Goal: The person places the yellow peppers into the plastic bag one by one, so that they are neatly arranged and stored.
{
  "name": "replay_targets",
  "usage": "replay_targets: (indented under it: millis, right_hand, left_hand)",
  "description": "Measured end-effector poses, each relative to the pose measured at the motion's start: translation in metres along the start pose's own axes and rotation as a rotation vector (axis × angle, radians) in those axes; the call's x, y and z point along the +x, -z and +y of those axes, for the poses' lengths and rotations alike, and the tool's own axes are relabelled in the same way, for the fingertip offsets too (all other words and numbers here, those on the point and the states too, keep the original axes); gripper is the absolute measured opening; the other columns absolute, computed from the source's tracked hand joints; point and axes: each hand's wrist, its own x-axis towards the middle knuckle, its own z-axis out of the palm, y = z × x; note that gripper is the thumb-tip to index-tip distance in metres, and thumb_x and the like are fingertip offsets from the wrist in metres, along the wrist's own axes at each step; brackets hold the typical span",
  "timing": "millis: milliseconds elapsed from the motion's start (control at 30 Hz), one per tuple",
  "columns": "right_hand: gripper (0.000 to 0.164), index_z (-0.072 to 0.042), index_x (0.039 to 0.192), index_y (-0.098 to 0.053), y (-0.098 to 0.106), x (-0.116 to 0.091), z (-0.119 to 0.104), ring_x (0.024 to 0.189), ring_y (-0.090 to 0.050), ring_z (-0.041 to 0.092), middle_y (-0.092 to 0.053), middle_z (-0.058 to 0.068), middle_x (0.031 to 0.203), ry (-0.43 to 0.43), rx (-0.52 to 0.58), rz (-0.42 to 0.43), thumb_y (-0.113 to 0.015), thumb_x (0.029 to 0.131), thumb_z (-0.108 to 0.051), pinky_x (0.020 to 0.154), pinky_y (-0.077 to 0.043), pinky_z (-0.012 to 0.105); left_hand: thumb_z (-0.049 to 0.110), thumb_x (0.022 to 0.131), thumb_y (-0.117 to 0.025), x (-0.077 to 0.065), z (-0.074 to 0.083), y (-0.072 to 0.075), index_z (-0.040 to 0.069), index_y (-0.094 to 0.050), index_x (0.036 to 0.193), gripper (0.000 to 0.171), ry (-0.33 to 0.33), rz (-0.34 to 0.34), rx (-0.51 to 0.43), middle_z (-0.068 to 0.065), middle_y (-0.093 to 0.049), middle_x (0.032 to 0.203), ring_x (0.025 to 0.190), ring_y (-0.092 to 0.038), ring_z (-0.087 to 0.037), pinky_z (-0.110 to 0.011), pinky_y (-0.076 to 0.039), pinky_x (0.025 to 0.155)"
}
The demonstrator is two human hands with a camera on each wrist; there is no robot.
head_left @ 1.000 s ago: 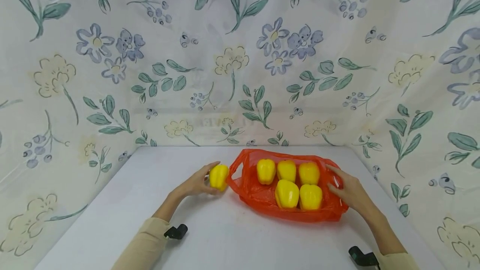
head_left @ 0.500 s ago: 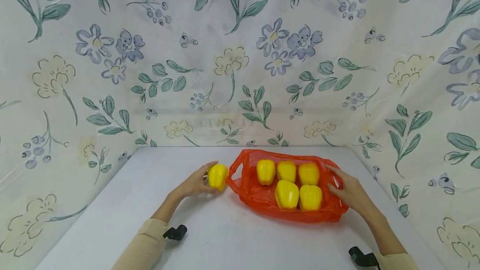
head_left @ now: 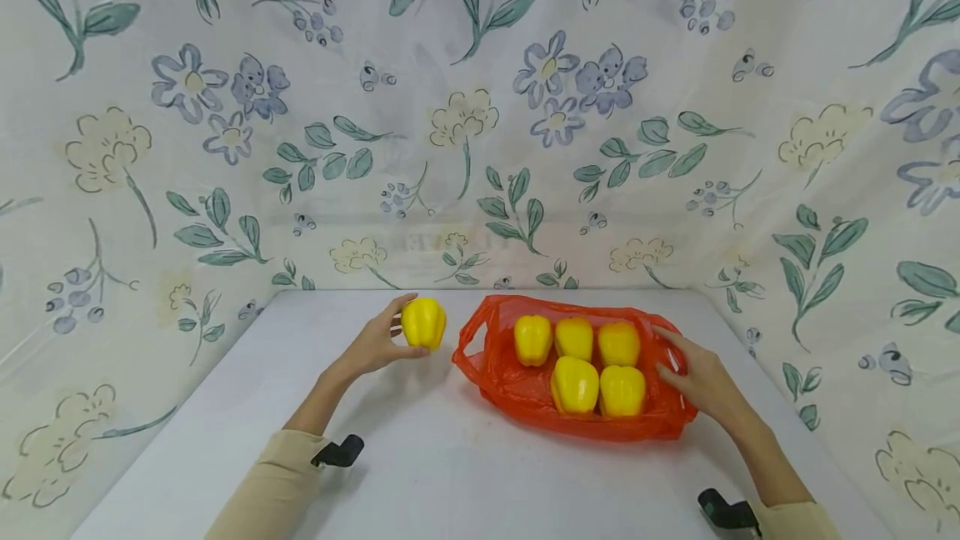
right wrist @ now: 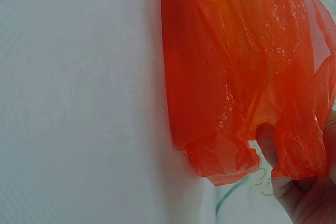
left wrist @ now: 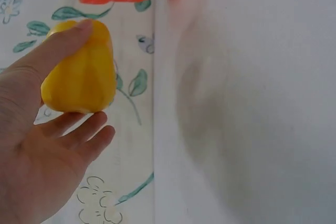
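Observation:
My left hand [head_left: 375, 347] grips a yellow bell pepper [head_left: 423, 324] between thumb and fingers, held above the table to the left of the bag. In the left wrist view the thumb lies across the pepper [left wrist: 81, 77], with fingertips at its other end. A red plastic bag [head_left: 517, 386] lies with its mouth spread, and several yellow bell peppers [head_left: 576, 386] sit inside it. At the bag's right end, my right hand [head_left: 705, 382] holds its handle. In the right wrist view the bag's film [right wrist: 210, 77] partly covers the fingers of that hand.
The bag stands on a white table [head_left: 450, 482] against a flower-patterned cloth backdrop [head_left: 420, 190]. Its left handle loop [head_left: 467, 357] points toward my left hand. Black devices are strapped near both wrists, the left one [head_left: 339, 451] over a beige sleeve.
The left hand has lifted the bell pepper and drawn it a little left, away from the bag's left handle. The right hand and the bag have stayed in place.

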Motion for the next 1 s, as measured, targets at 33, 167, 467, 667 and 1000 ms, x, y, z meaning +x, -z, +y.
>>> replay_targets:
  millis: [33, 167, 467, 667, 1000]
  right_hand:
    - [0.062, -0.009, 0.147, -0.042, 0.000, 0.000, 0.000, 0.112, -0.057, 0.043, -0.054, 0.027, 0.135, -0.001, 0.000, 0.001, -0.068, 0.090, -0.010, 0.080, -0.060, 0.048]
    - [0.063, -0.009, 0.147, -0.042, 0.000, 0.000, 0.000, 0.115, -0.056, 0.044, -0.053, 0.028, 0.136, -0.007, 0.004, -0.002, -0.068, 0.090, -0.010, 0.081, -0.059, 0.049]
    - [0.061, -0.007, 0.145, -0.044, -0.002, 0.001, 0.003, 0.117, -0.055, 0.048, -0.054, 0.028, 0.135, 0.023, -0.014, 0.023, -0.068, 0.089, -0.010, 0.084, -0.057, 0.054]
    - [0.061, -0.006, 0.144, -0.045, -0.002, 0.002, 0.004, 0.118, -0.054, 0.048, -0.055, 0.028, 0.135, 0.039, -0.016, 0.032, -0.068, 0.089, -0.010, 0.085, -0.056, 0.056]
    - [0.062, -0.008, 0.145, -0.044, -0.001, 0.000, 0.003, 0.117, -0.055, 0.047, -0.054, 0.028, 0.135, 0.021, -0.006, 0.024, -0.069, 0.089, -0.010, 0.082, -0.058, 0.053]
  left_hand:
    - [0.033, 0.074, -0.086, 0.001, 0.002, 0.002, 0.018, -0.027, 0.152, 0.099, -0.001, 0.013, 0.001, -0.018, -0.045, 0.148, 0.128, -0.052, -0.042, -0.057, -0.045, 0.105]
    - [0.034, 0.073, -0.087, 0.002, 0.012, 0.009, 0.020, -0.029, 0.151, 0.098, -0.020, 0.047, -0.008, -0.017, -0.049, 0.146, 0.125, -0.054, -0.040, -0.056, -0.047, 0.103]
    - [0.042, 0.074, -0.085, 0.003, 0.039, 0.018, 0.025, -0.036, 0.146, 0.089, -0.066, 0.057, -0.022, -0.007, -0.055, 0.138, 0.117, -0.060, -0.029, -0.048, -0.052, 0.099]
    - [0.042, 0.075, -0.084, 0.006, 0.060, 0.016, 0.027, -0.037, 0.146, 0.087, -0.120, 0.047, -0.046, -0.001, -0.056, 0.136, 0.116, -0.059, -0.027, -0.049, -0.052, 0.098]
    - [0.030, 0.076, -0.085, 0.009, 0.087, -0.008, 0.024, -0.038, 0.145, 0.084, -0.255, -0.062, -0.045, 0.001, -0.053, 0.139, 0.117, -0.058, -0.020, -0.043, -0.053, 0.098]
